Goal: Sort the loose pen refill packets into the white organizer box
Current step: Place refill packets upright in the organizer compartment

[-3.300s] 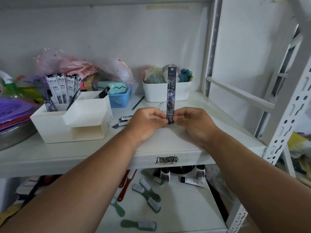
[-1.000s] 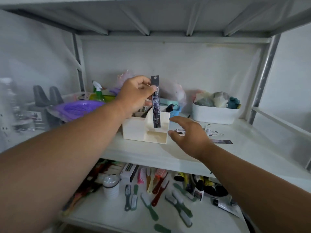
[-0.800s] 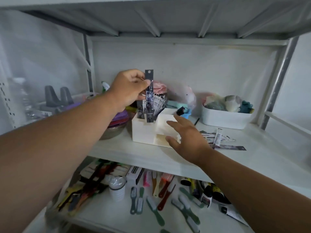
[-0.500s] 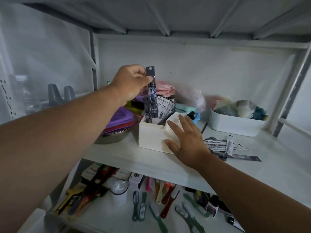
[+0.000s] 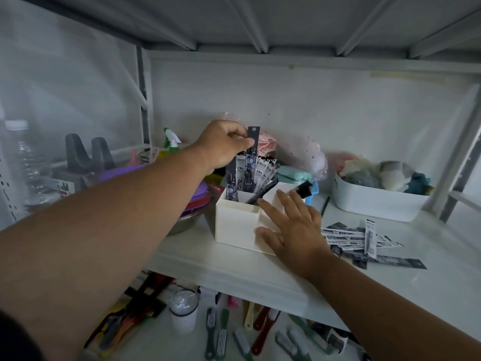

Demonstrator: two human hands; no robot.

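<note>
A white plastic tub (image 5: pixel 374 204) full of grey and teal soft items stands at the back right of the white metal shelf (image 5: pixel 390 287). A purple plastic basin (image 5: pixel 197 191) sits stacked in a steel bowl (image 5: pixel 184 225) at the left, with a green-and-white spray bottle (image 5: pixel 170 139) behind. On the lower shelf lie green and red brushes (image 5: pixel 221 334) and a clear lidded jar (image 5: pixel 183 311).

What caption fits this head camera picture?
Left hand lowers a refill packet into the white organizer box; right hand steadies it.

The held packet's (image 5: pixel 252 152) lower end is hidden inside the organizer box (image 5: pixel 235 221).
</note>
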